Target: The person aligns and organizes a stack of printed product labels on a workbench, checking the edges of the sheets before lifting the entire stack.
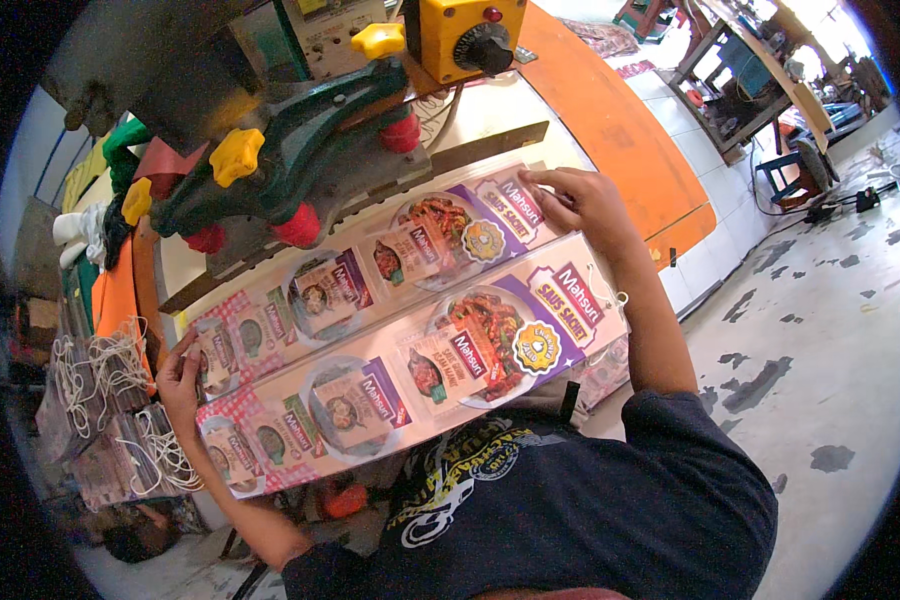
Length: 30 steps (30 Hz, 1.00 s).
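A long printed banner (360,290) in clear plastic, showing food pictures and packets, lies on the machine's pale bed under a metal bar. My left hand (179,385) has its fingers closed at the left end of this far banner. At its right end, my right hand (582,203) pinches the upper corner between thumb and fingers. A similar near banner (370,405) rests slantwise in front, overlapping the far one's lower edge and lying against my shirt. A white cord loop (621,298) sticks out at its right end.
Above the bed stands a dark green press frame (320,130) with yellow star knobs (236,157) and red feet (300,226). Behind is a yellow control box (467,38) with a black dial. Corded banners (95,400) are stacked at left. An orange tabletop (620,120) extends right.
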Available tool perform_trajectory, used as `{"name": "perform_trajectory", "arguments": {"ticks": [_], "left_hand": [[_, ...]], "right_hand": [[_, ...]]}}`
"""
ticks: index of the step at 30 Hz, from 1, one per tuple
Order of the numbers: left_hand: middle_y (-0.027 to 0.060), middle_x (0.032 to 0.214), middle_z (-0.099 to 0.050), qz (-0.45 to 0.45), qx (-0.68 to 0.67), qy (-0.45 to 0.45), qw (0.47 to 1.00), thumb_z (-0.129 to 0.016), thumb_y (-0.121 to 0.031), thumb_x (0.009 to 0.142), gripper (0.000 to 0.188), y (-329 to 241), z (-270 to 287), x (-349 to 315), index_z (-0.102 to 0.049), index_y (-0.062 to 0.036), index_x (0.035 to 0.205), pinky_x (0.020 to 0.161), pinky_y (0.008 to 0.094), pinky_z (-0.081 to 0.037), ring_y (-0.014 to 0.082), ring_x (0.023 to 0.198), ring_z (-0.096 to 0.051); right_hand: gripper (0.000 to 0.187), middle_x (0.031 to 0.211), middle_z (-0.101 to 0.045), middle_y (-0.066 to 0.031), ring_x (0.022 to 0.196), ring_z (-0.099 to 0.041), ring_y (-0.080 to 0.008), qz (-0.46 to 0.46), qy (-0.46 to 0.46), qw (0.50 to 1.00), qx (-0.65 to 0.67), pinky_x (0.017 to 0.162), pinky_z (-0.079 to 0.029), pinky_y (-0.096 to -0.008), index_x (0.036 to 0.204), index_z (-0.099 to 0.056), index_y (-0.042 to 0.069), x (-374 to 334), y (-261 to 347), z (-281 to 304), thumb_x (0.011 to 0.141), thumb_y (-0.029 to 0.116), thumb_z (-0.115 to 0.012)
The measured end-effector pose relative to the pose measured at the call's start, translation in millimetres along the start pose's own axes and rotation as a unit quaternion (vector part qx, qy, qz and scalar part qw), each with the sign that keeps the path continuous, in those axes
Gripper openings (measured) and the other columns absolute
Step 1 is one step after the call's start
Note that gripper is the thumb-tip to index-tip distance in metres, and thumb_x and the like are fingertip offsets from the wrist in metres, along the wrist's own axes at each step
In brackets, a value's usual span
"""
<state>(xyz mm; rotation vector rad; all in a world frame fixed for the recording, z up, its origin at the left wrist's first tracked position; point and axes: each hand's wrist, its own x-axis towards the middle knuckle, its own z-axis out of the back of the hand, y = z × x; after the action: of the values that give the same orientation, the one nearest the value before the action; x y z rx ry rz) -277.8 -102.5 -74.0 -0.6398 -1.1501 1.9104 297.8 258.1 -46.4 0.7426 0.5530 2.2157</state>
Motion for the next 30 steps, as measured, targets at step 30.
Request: {"name": "perform_trajectory", "arguments": {"ticks": [30], "left_hand": [[-0.005,0.084,-0.061,-0.059,0.105,-0.061,0.991,-0.058,-0.011,0.105,0.034,-14,-13,-5,-0.065,-0.0006,0.136,0.055,0.0216,-0.028,0.0015,0.063,-0.037]], "right_hand": [[0.025,0.093,-0.074,-0.0162,0.076,-0.072,-0.0279,-0.032,0.043,0.998,-0.021,0.072,-0.056,-0.0369,0.119,-0.076,0.016,4,3,1,0.099,0.025,-0.064]]}}
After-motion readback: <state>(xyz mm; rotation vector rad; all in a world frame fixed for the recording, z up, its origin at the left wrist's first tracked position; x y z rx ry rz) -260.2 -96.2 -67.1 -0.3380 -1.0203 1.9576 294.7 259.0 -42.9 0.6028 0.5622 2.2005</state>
